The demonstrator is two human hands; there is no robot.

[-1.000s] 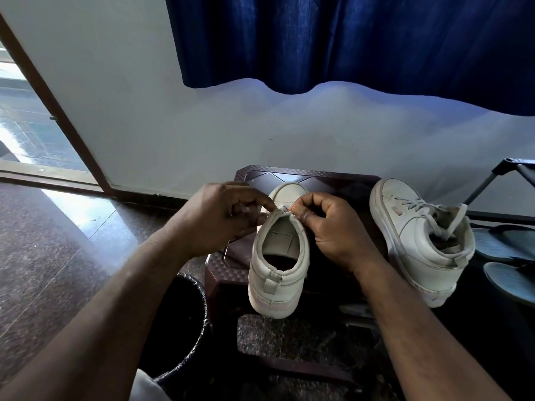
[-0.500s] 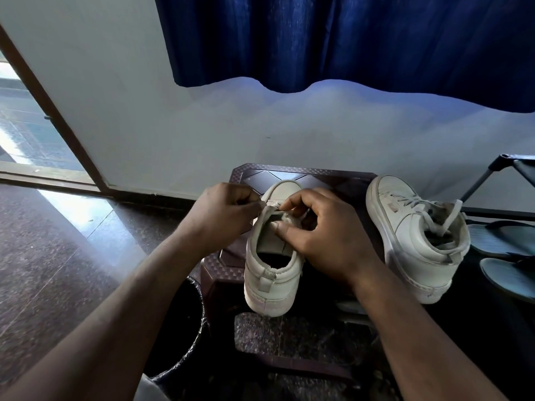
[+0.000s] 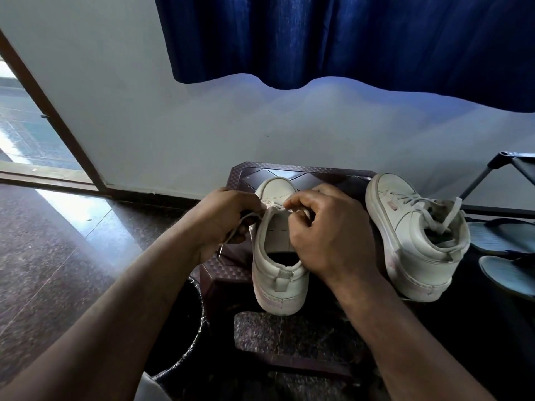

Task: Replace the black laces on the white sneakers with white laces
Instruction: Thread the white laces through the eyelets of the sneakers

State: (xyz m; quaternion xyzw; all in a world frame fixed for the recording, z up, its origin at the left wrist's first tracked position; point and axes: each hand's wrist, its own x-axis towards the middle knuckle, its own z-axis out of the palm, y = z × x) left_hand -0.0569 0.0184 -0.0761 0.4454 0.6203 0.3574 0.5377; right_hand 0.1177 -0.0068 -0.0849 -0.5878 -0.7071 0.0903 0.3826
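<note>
A white sneaker [image 3: 278,267] stands on a dark brown plastic stool [image 3: 231,266], heel toward me. My left hand [image 3: 228,218] grips a white lace [image 3: 241,224] at the shoe's left side, and the lace's loose end trails down below the fist. My right hand [image 3: 327,230] lies over the tongue and pinches the lace at the eyelets near the toe. A second white sneaker [image 3: 417,238] with white laces through it stands to the right on the stool. No black lace is visible.
A bin with a black liner [image 3: 185,337] sits under my left forearm beside the stool. Grey sandals [image 3: 509,256] and a metal rack leg [image 3: 477,180] are at the right. The wall and a blue curtain [image 3: 347,39] are behind; a doorway [image 3: 29,134] opens at the left.
My right hand has shifted across the tongue toward the eyelets. My left hand has drawn the white lace out to the left, and its loose end now shows below the fist.
</note>
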